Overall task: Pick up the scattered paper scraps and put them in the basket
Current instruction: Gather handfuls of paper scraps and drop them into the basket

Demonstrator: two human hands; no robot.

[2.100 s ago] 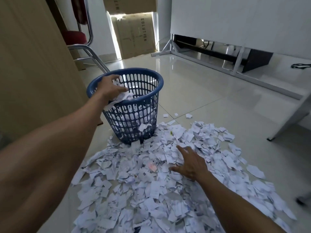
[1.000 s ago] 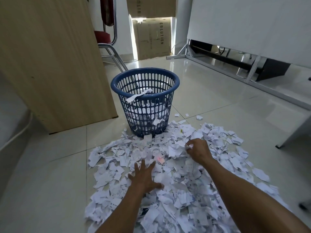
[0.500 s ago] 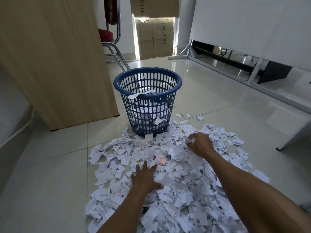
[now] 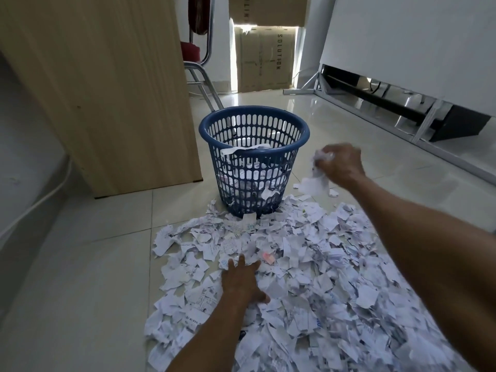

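A blue slotted basket [image 4: 295, 154] stands on the tiled floor, partly filled with paper, one strip draped over its near rim. A wide pile of white paper scraps [image 4: 308, 277] covers the floor in front of it. My right hand [image 4: 339, 163] is raised beside the basket's right side, gripping a bunch of scraps [image 4: 316, 174] that hang from its fingers. My left hand [image 4: 243, 281] rests flat on the pile with fingers spread.
A wooden cabinet panel [image 4: 107, 89] stands to the left of the basket. A red chair with metal legs [image 4: 198, 63] and cardboard boxes [image 4: 265, 57] are behind. A white board on a metal frame [image 4: 402, 84] runs along the right.
My right hand lifted off the pile with a handful of scraps and rose to the right of the basket. My left hand stayed pressed on the pile.
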